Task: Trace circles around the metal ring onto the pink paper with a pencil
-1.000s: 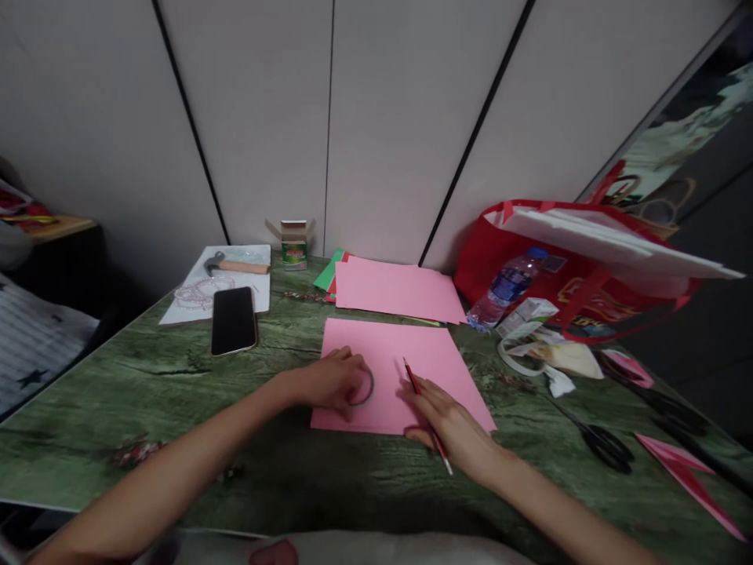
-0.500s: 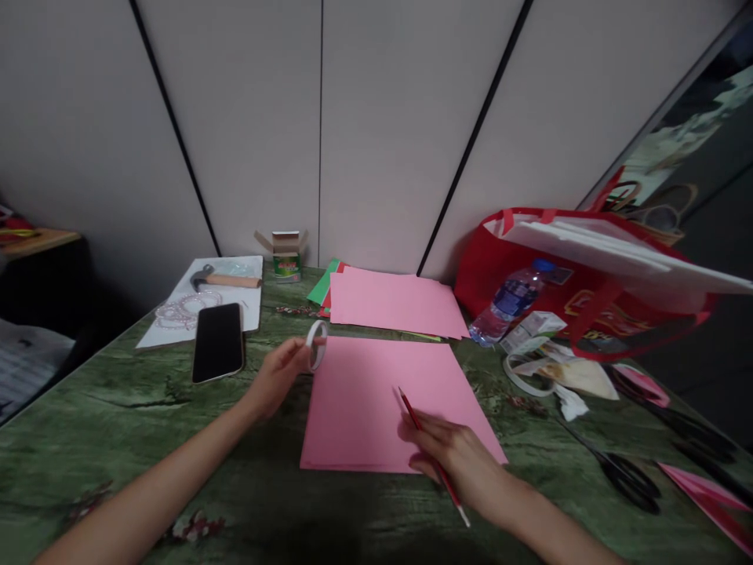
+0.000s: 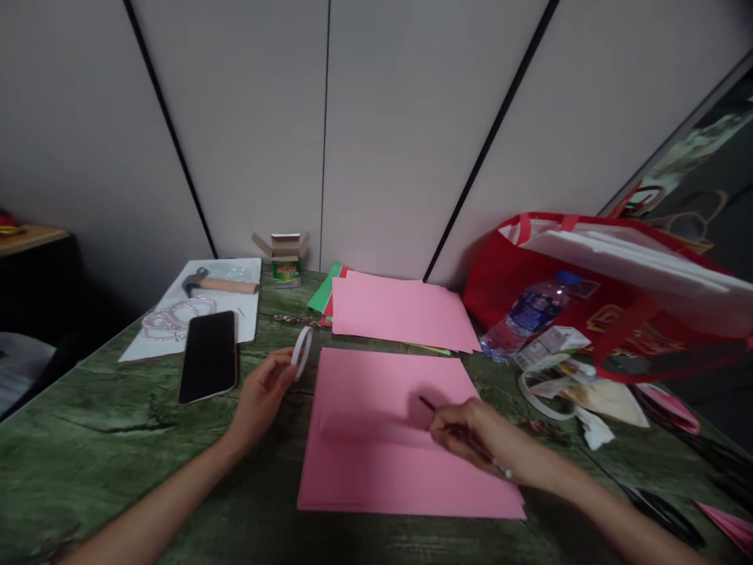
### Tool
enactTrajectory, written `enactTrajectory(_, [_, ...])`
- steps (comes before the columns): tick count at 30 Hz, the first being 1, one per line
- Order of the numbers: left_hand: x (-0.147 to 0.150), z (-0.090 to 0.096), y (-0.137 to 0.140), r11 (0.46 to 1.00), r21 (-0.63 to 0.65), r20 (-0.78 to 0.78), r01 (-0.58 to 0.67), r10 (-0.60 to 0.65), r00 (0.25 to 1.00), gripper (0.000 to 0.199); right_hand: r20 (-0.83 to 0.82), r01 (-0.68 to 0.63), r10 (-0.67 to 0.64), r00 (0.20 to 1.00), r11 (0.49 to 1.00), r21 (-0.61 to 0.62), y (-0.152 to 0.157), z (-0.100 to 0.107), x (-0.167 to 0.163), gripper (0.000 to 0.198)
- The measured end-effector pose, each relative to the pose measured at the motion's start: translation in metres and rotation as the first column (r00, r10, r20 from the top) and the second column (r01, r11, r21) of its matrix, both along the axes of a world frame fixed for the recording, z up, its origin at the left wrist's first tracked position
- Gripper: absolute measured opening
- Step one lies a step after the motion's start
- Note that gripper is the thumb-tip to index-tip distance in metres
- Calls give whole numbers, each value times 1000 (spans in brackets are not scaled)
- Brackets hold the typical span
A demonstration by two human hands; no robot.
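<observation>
My left hand [image 3: 263,399] pinches a narrow white ring [image 3: 307,357], probably a tape roll, holding it upright just beyond the left edge of the pink paper. In my right hand [image 3: 491,439] is a pencil [image 3: 427,403] with a dark tip pointing up and left; my fingers hide much of its shaft. That hand is over the right part of a pink paper sheet [image 3: 376,479], which looks stacked on others at its edges. Whether the pencil tip touches the paper, I cannot tell.
Behind lies more pink paper [image 3: 400,310]. A phone [image 3: 209,357], a hammer [image 3: 229,286] and a small green box [image 3: 286,271] stand left. To the right are a water bottle [image 3: 529,314], a red bag [image 3: 491,271], a white band [image 3: 547,408] and scissors [image 3: 664,514].
My right hand has moved up and right over the paper, turning the pencil flatter. My left hand with the ring has shifted slightly left, away from the sheet. The view has shifted a little.
</observation>
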State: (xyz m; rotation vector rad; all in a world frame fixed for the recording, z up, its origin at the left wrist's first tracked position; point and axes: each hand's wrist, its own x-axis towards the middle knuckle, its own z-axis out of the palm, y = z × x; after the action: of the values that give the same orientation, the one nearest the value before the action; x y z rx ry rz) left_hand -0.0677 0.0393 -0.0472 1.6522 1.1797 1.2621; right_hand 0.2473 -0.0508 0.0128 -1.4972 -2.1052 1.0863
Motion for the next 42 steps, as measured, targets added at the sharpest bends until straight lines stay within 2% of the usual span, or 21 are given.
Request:
enactTrajectory(1, [0,-2,0,999,28,-22,-20,21,1000,27,-6,16,-16,1000,1000,-2,11,11,3,21])
enactTrajectory(2, [0,-4,-1,997,63,-41,-38,41,998,24,10,42,-42,999,997,68,24,25,7,17])
enactTrajectory(4, [2,-6,-4,986,160,-80,-48,61,995,19,112,87,-129,985,942,324,54,56,17,15])
enactTrajectory(5, [2,-7,-6,977,213,-111,-29,53,992,16,220,72,-189,957,890,451,69,73,22,16])
enactTrajectory(7, [4,-7,-10,948,314,-204,56,9,979,9,376,68,-400,836,755,652,99,106,30,15])
enactTrajectory(9, [6,-6,-16,900,394,-319,185,-55,946,5,455,26,-553,698,655,756,120,136,34,16])
enactTrajectory(11, [9,-6,-22,840,437,-422,322,-125,898,7,427,28,-700,572,537,843,132,159,33,18])
enactTrajectory(13, [13,-10,-28,785,449,-514,427,-164,842,10,396,-50,-752,527,437,898,134,171,28,27])
enactTrajectory(15, [16,-16,-32,753,437,-602,492,-162,782,13,395,-137,-756,521,383,914,130,170,19,29])
enactTrajectory(16, [18,-20,-34,741,432,-641,514,-148,753,14,411,-163,-752,515,384,909,128,164,15,25])
enactTrajectory(17, [19,-24,-35,731,430,-676,530,-130,726,15,453,-183,-735,504,423,888,127,154,10,20])
enactTrajectory(20, [21,-34,-35,717,432,-727,547,-82,681,20,614,-193,-633,471,605,772,130,106,-1,16])
enactTrajectory(24, [24,-42,-32,751,442,-730,491,-17,683,24,763,-219,-425,487,786,578,147,26,-4,21])
enactTrajectory(27, [26,-48,-31,749,488,-711,449,43,702,24,795,-207,-302,526,862,464,158,-18,-1,20])
enactTrajectory(29, [26,-52,-32,757,477,-721,446,46,692,23,777,-172,-293,557,875,453,160,-37,1,18])
enactTrajectory(30, [26,-53,-32,763,463,-729,451,38,683,22,750,-156,-312,583,863,480,158,-45,0,17])
enactTrajectory(33, [25,-53,-33,778,437,-734,452,18,678,24,559,-134,-341,756,754,643,144,-62,-8,17])
enactTrajectory(35, [24,-50,-34,788,426,-726,444,5,687,25,387,-129,-237,891,685,717,131,-73,-17,19])
enactTrajectory(36, [23,-48,-35,800,404,-731,443,-9,683,25,326,-126,-179,928,673,729,124,-78,-21,18])
enactTrajectory(40, [24,-41,-40,842,316,-755,437,-56,654,26,210,-43,-158,965,694,719,107,-93,-31,17])
enactTrajectory(42, [26,-39,-43,815,371,-741,446,-29,671,23,174,-4,-170,970,705,710,103,-96,-30,17])
